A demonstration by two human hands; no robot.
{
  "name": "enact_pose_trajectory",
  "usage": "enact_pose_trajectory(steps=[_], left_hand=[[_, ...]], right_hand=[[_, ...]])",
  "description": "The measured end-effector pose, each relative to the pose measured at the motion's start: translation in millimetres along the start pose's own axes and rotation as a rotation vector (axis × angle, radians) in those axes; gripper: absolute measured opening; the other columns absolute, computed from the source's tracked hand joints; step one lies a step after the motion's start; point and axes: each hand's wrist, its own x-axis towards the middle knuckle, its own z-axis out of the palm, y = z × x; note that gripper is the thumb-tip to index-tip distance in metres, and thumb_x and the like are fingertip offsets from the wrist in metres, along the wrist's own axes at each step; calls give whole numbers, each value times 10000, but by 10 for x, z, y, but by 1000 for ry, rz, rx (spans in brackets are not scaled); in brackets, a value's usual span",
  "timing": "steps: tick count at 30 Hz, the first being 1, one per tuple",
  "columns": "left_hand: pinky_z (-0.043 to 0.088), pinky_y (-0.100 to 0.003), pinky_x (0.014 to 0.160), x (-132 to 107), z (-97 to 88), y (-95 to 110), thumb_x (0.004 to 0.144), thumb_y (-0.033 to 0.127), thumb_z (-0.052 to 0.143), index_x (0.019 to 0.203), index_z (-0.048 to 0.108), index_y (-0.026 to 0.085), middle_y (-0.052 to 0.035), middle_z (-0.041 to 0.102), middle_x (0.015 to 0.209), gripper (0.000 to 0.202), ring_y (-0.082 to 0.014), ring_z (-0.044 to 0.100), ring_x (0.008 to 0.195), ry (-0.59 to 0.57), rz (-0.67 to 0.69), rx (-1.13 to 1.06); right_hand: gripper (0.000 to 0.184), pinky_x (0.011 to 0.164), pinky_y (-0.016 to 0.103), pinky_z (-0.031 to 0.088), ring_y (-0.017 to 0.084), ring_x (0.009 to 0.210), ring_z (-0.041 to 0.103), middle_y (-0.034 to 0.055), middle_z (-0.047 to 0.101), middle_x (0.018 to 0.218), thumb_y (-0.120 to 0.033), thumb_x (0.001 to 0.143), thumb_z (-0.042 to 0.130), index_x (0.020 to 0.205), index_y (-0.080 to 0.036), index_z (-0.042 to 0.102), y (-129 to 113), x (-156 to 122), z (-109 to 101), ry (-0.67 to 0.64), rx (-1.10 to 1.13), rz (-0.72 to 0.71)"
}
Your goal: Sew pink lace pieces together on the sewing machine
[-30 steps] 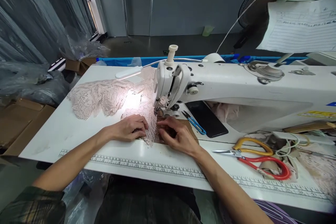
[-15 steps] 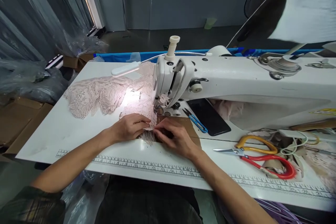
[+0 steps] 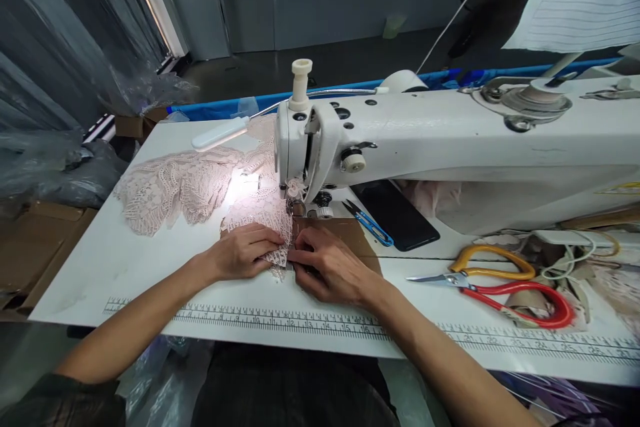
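A strip of pale pink lace point(image 3: 257, 208) lies under the needle end of a white sewing machine point(image 3: 400, 130). My left hand point(image 3: 245, 250) rests palm down on the lace's near part, fingers stretched over it and thumb apart. At the lace's right edge, my right hand point(image 3: 330, 265) is closed, thumb and forefinger pinching the near corner. Its other fingers are curled, and the exact grip is partly hidden. More gathered lace point(image 3: 170, 187) trails to the left across the white table point(image 3: 100, 267). A lamp point(image 3: 220, 134) lights the lace brightly.
Blue thread snips point(image 3: 370, 223) lie beside a black phone point(image 3: 397, 213). Right of my right hand are scissors with red and orange handles point(image 3: 493, 283) and fabric scraps point(image 3: 615, 293). A printed ruler point(image 3: 310, 325) follows the front edge. Cardboard boxes point(image 3: 45, 247) stand at left.
My left hand has flattened over the lace, and its near end now lies smoother and straighter between my hands. My right hand still pinches the edge. The camera view has shifted slightly.
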Motion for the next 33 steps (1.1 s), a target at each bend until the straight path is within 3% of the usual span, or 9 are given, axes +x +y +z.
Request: enact_pose_trajectory(steps=[4, 9, 14, 18, 23, 28, 33], left_hand=[[620, -333, 803, 8, -1, 24, 852, 109, 541, 977, 652, 135, -87, 724, 966, 169, -185, 693, 930, -19, -7, 25], [617, -326, 781, 18, -18, 32, 877, 125, 516, 1021, 642, 138, -89, 718, 968, 192, -186, 692, 914, -52, 22, 72], [599, -390, 844, 12, -3, 35, 887, 124, 543, 975, 623, 117, -99, 713, 952, 119, -213, 686, 938, -49, 122, 175], [587, -413, 910, 1, 18, 56, 894, 118, 541, 951, 618, 113, -116, 703, 998, 95, -214, 679, 983, -15, 141, 240], [592, -397, 926, -21, 43, 60, 904, 92, 516, 957, 612, 82, -126, 699, 972, 110, -210, 688, 963, 8, 162, 258], [607, -352, 894, -8, 24, 80, 914, 89, 499, 976, 612, 68, -128, 696, 954, 130, -199, 691, 940, -19, 181, 258], [606, -324, 866, 12, -12, 96, 913, 117, 502, 972, 628, 93, -95, 698, 945, 141, -168, 682, 892, -44, 120, 211]], right_hand=[[191, 757, 346, 398, 190, 826, 520, 61, 556, 880, -190, 792, 591, 907, -217, 741, -52, -20, -75, -40, 45, 18], [225, 810, 327, 470, 187, 873, 604, 40, 655, 946, -174, 812, 538, 892, -231, 740, 77, 65, -260, -77, 320, 93], [264, 712, 298, 485, 185, 756, 616, 73, 675, 898, -156, 824, 487, 951, -167, 718, 342, 199, -181, 69, 122, 301], [325, 693, 276, 477, 168, 757, 605, 77, 652, 920, -178, 878, 456, 1065, -187, 721, 383, 127, -13, 197, 57, 253], [366, 637, 261, 444, 146, 708, 569, 82, 626, 974, -226, 900, 494, 1219, -254, 669, 357, 38, 11, 89, -31, 226], [354, 715, 269, 455, 148, 813, 578, 84, 594, 1066, -204, 873, 553, 1186, -298, 689, 365, 47, -18, 39, -29, 124], [361, 694, 262, 461, 145, 799, 564, 74, 587, 1051, -195, 862, 571, 1181, -313, 692, 331, 47, -49, 20, -78, 124]])
